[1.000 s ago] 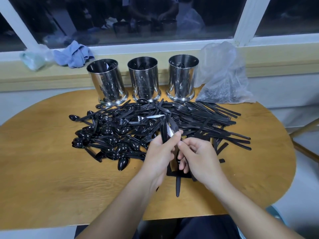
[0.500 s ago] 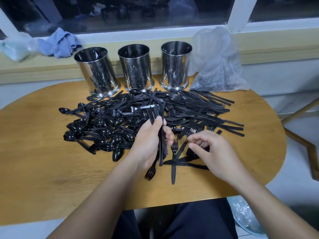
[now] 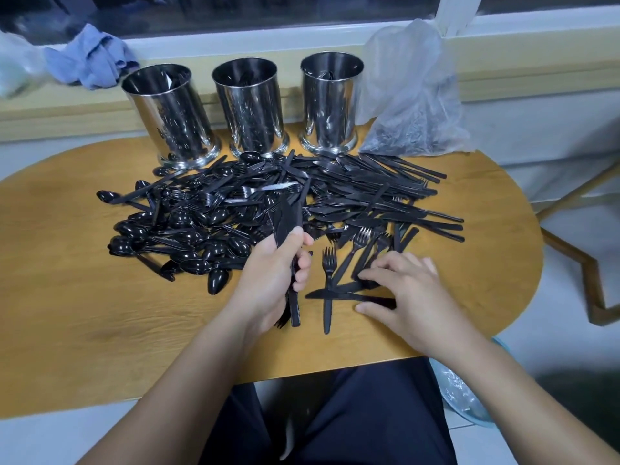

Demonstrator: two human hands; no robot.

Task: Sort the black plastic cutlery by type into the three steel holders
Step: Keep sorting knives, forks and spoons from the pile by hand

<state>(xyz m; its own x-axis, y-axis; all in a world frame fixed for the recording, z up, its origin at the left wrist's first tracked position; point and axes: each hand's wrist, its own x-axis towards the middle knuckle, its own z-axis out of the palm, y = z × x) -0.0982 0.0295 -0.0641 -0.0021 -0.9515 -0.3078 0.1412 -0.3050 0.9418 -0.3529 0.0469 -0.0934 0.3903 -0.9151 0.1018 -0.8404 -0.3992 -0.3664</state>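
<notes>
**Fingers bundling cutlery, holders waiting**

Fingers of my left hand (image 3: 271, 280) curl around a bundle of black pieces (image 3: 288, 223); my right hand (image 3: 399, 290) rests flat, fingers straight, on a knife (image 3: 349, 296) beside loose forks (image 3: 329, 263). I should slide one matching piece free without disturbing the pile (image 3: 261, 209). Three steel holders (image 3: 250, 105) stand behind; each shows a few dark pieces inside, type unclear.

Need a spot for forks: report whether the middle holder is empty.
Not empty: a few dark pieces show inside the middle holder; their type cannot be told.
</notes>
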